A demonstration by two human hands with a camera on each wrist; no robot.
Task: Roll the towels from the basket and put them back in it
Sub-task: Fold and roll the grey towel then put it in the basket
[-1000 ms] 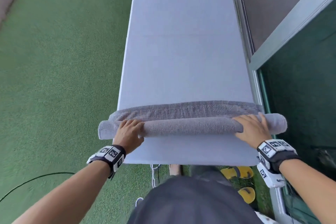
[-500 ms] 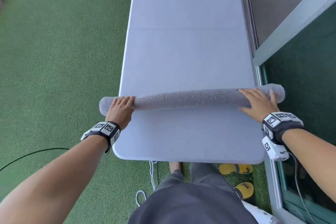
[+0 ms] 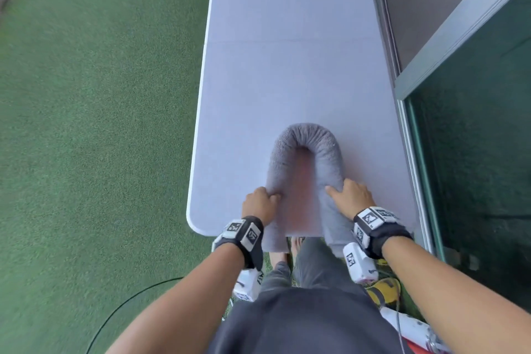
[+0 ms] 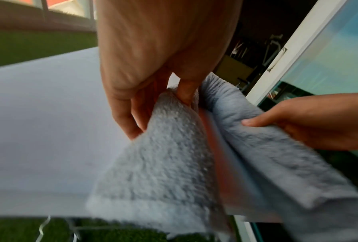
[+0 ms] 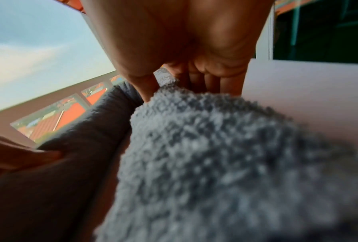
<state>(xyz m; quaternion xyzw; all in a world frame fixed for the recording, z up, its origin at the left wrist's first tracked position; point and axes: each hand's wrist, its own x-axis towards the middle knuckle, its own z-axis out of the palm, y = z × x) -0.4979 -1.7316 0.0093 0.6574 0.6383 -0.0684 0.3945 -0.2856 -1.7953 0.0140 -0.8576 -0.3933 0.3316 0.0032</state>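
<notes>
You've got the grey towel [image 3: 306,139] rolled into a long sausage and bent into a U on the near end of the table [image 3: 287,72], bend pointing to 12 o'clock, both tails coming back toward you and hanging past the table edge at 6. Basket isn't in any view, so can't say where it sits.

Your left hand [image 3: 258,204] grips the left leg of the U; the left wrist cam shows fingers [image 4: 124,121] curled round it, thumb on the inner side. Your right hand [image 3: 352,198] holds the right leg, fingers wrapped over the outside, thumb pressed on top, per the left wrist cam.

Looks like you're doubling the roll over so it fits the basket. To do it well:
- Bring the two legs together evenly, w/ no gap left at the bend, so they lie touching side by side.
- Keep squeezing each leg while you close them; terry is springy and the roll will prob loosen if either grip eases.
- Watch the tails at 6: they overhang, so their weight may drag layers open. Line up the ends, then take both legs in one grip before lifting.
- Lift from the legs, not the bend, else it may unfold.
</notes>
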